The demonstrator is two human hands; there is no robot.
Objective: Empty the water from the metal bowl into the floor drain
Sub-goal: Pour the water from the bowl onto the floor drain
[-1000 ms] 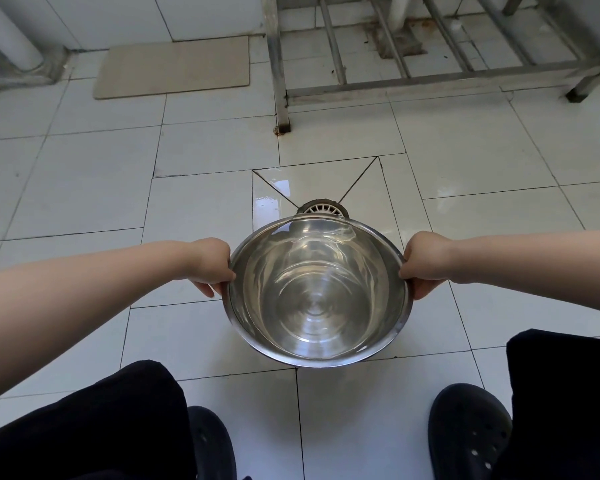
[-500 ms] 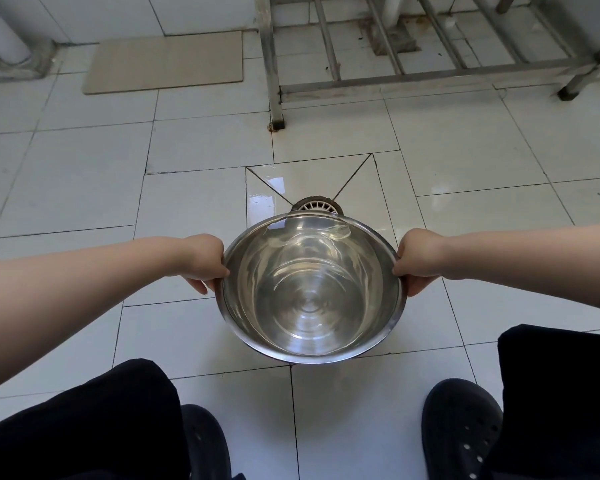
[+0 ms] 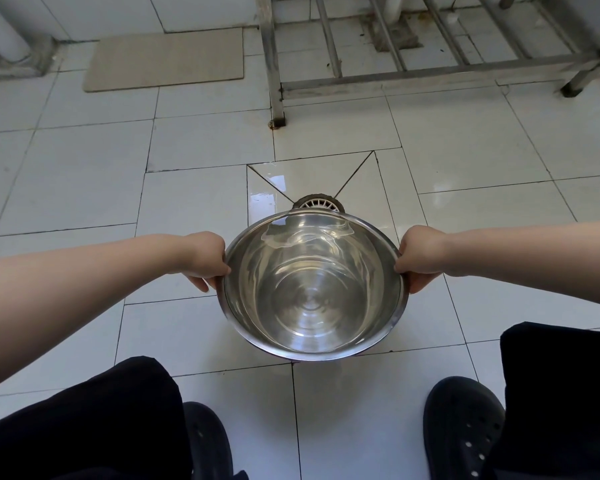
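Observation:
A shiny metal bowl (image 3: 314, 289) hangs above the white tiled floor, tipped slightly away from me, with clear water pooled against its far wall. My left hand (image 3: 207, 259) grips the bowl's left rim and my right hand (image 3: 418, 259) grips its right rim. Just beyond the bowl's far edge lies the round floor drain (image 3: 317, 203) with a white grate; the bowl hides its near half. The tiles around the drain look wet.
A steel rack frame (image 3: 430, 74) stands on the floor behind the drain, its nearest leg (image 3: 274, 81) at centre. A beige mat (image 3: 167, 58) lies at the back left beside a white pipe (image 3: 0, 26). My black shoes (image 3: 465, 424) and trousered knees fill the bottom.
The bowl's far edge has dipped a little more toward the drain, and the water has shifted to the far wall. Both hands keep their hold on the rim.

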